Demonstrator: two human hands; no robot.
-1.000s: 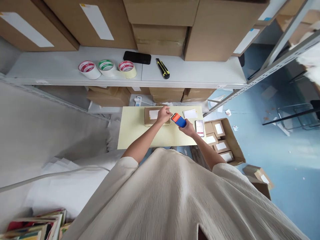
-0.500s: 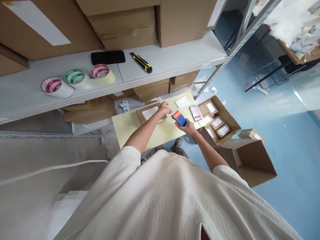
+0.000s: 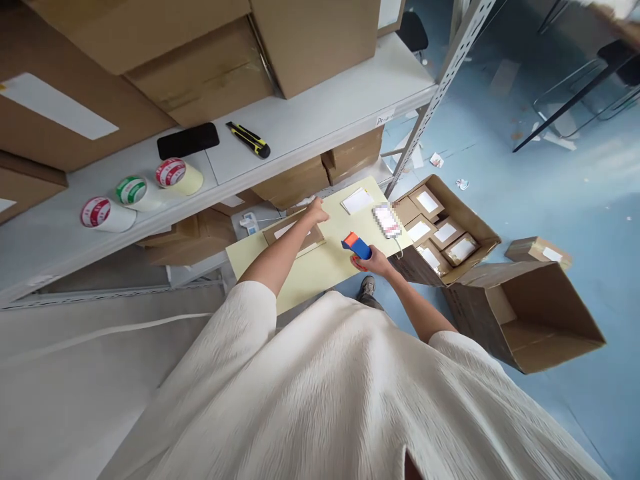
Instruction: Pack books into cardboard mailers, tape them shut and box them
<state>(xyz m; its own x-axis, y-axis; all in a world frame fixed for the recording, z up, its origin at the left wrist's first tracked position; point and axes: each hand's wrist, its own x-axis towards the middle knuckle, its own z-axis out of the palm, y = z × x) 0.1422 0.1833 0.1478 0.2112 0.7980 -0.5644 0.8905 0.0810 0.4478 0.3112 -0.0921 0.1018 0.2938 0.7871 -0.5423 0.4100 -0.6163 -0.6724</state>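
Observation:
My right hand (image 3: 376,260) is wrapped around a blue and orange tape dispenser (image 3: 361,249), held over the near right part of the pale yellow table. A bit of a red roll shows beneath its blue body. My left hand (image 3: 316,212) is at the far right corner of a flat cardboard box (image 3: 314,239) with a white label (image 3: 285,230). Its fingers look curled, and what they grip, if anything, is hidden. My left forearm covers part of the box. Tape between the hands cannot be made out.
White cards (image 3: 357,201) and a phone (image 3: 387,220) with a cable lie on the table (image 3: 250,257). An open carton (image 3: 475,230) of labelled boxes and another open carton (image 3: 545,313) stand right. Above, a shelf (image 3: 320,130) carries tape rolls (image 3: 107,215), a dark phone (image 3: 188,140) and a cutter (image 3: 249,139).
My left hand has drawn away from the dispenser, up and left toward the box corner, its fingers now more curled. The dispenser is slightly lower, still in my right hand. The view has shifted.

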